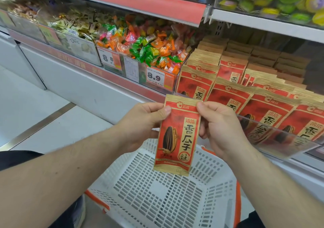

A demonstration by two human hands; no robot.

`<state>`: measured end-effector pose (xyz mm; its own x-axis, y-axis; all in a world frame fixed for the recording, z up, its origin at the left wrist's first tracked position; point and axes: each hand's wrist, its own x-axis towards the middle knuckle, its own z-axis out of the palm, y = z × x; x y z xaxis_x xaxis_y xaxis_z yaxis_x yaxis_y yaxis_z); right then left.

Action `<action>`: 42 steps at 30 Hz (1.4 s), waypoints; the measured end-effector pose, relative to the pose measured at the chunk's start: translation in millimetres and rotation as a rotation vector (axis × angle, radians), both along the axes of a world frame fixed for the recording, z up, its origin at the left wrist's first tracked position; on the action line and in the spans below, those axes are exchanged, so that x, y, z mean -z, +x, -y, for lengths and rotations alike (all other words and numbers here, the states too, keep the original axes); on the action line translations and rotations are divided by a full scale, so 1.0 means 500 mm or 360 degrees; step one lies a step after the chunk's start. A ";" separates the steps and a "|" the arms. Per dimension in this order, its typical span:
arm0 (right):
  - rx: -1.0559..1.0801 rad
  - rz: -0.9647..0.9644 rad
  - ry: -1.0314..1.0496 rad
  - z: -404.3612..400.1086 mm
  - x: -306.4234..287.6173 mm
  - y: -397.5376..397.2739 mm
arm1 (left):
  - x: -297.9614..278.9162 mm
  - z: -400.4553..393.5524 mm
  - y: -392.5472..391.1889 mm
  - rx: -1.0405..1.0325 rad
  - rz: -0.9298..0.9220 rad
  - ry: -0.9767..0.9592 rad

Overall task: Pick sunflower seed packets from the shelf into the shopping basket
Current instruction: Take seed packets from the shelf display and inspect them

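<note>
A red and gold sunflower seed packet [177, 136] hangs upright in front of me, above the white slotted shopping basket [217, 184]. My left hand [140, 122] pinches its upper left edge, thumb on the front. My right hand [219, 127] pinches its upper right corner. Rows of the same sunflower seed packets [263, 108] stand on the shelf at the right, behind a clear plastic lip [284, 136]. The basket holds nothing that I can see.
Bins of wrapped candies [149, 47] with price tags [154, 78] fill the shelf to the left of the packets. A higher shelf [263, 22] with green and yellow goods overhangs the packets. White floor tiles lie to the left.
</note>
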<state>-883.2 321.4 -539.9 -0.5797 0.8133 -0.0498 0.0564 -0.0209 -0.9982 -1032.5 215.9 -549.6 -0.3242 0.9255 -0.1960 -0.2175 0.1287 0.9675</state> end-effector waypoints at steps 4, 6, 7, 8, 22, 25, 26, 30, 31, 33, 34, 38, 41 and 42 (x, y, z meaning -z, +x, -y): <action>-0.0082 0.0018 0.0061 0.000 0.001 0.006 | 0.001 0.003 0.005 -0.0116 0.0031 -0.0008; -0.0166 0.0129 0.0151 -0.002 0.001 0.011 | 0.000 0.005 0.006 -0.0138 0.0063 -0.0001; -0.0208 0.0205 0.0193 -0.002 -0.001 0.014 | -0.001 0.005 0.006 -0.0144 0.0088 0.0008; -0.0246 0.0273 0.0222 -0.001 0.000 0.016 | -0.003 0.005 0.007 -0.0152 0.0116 0.0017; -0.0138 0.0272 0.0295 -0.004 0.000 0.017 | 0.011 0.009 0.007 0.0056 0.0107 -0.0091; -0.0203 0.0260 0.0187 -0.007 -0.003 0.020 | 0.011 0.007 0.005 0.0027 0.0092 -0.0094; -0.0256 0.0274 0.0149 -0.009 -0.005 0.022 | 0.011 0.007 0.004 0.0016 0.0093 -0.0094; -0.0440 0.0439 0.0124 -0.017 -0.010 0.031 | 0.008 0.007 0.000 -0.0033 0.0169 -0.0041; -0.0452 0.0466 0.0150 -0.018 -0.009 0.031 | 0.007 0.006 0.000 -0.0042 0.0187 -0.0028; -0.0446 0.0459 0.0182 -0.017 -0.006 0.030 | 0.006 0.005 -0.001 -0.0054 0.0215 -0.0022; -0.0434 0.0441 0.0181 -0.016 -0.006 0.029 | 0.006 0.005 -0.001 -0.0052 0.0225 -0.0027; -0.0369 0.0353 0.0105 -0.016 -0.003 0.028 | 0.001 0.010 -0.003 0.0107 0.0200 -0.0077; -0.0322 0.0265 -0.0016 -0.018 -0.001 0.028 | 0.002 0.015 -0.003 0.0197 0.0190 -0.0075; -0.0329 0.0257 -0.0040 -0.018 -0.003 0.029 | 0.003 0.015 -0.003 0.0189 0.0190 -0.0063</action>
